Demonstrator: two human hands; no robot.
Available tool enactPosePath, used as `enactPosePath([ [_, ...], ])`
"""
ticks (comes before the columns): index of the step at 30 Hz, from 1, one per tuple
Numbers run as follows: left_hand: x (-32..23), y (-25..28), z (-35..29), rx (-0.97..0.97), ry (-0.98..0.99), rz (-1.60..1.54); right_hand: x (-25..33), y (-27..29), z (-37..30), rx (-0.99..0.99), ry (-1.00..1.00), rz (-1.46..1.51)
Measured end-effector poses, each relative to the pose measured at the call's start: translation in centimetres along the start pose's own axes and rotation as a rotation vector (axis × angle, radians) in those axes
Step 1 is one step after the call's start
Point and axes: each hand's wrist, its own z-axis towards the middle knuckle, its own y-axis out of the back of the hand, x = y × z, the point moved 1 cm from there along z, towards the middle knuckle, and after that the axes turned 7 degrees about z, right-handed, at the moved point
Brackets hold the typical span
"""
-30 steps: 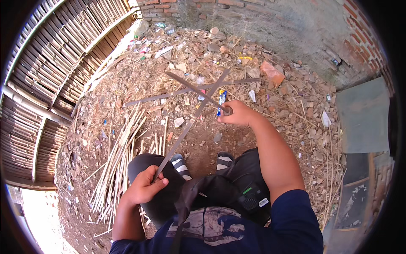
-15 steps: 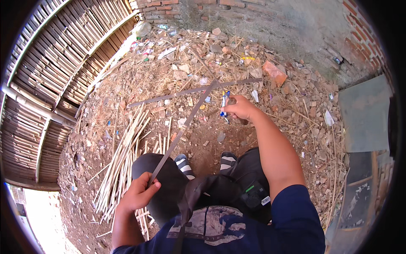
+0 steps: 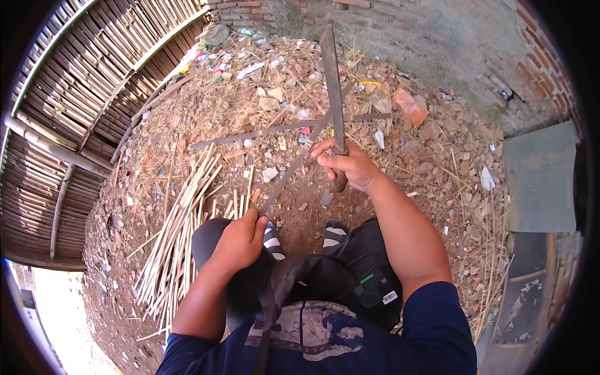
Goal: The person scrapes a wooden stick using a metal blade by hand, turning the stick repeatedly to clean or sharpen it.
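My right hand (image 3: pixel 355 165) is closed around the wooden handle of a machete (image 3: pixel 334 81), its long dark blade pointing away from me toward the wall. In my left hand (image 3: pixel 239 242), above my left knee, is the near end of a thin, flat, dark strip (image 3: pixel 286 176), which slants away to the right. The strip passes close by my right fingertips; whether they touch it I cannot tell. Farther out it crosses a second dark strip (image 3: pixel 250 135) on the rubble, and the machete blade overlaps that crossing from my view.
Many pale split sticks (image 3: pixel 181 231) lie in a loose pile left of my legs. A broken brick chunk (image 3: pixel 409 107) sits among rubble and litter. A slatted bamboo wall (image 3: pixel 81 81) stands left, a brick wall (image 3: pixel 400 44) ahead, a grey panel (image 3: pixel 540 178) right.
The machete's blade has swung up to point away from me. My left hand has moved up and right along with the strip, of which less now shows between my hands.
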Motion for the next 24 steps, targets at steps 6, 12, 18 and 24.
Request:
enactPosePath([
  [6, -0.8, 0.3, -1.8, 0.03, -0.122, -0.003, -0.2, 0.5, 0.1, -0.047, -0.062, -0.11],
  [12, 6.6, 0.9, -12.4, -0.425, -0.163, 0.307, 0.5, 2.6, -0.2, -0.221, -0.02, -0.108],
  [18, 13.6, -3.1, -24.0, -0.121, 0.334, 0.286, 0.3, 4.2, 0.0, -0.305, 0.031, -0.206],
  [24, 10.8, -3.1, -20.9, -0.234, 0.331, 0.166, 2.5, 1.5, -0.7, -0.443, 0.158, -0.951],
])
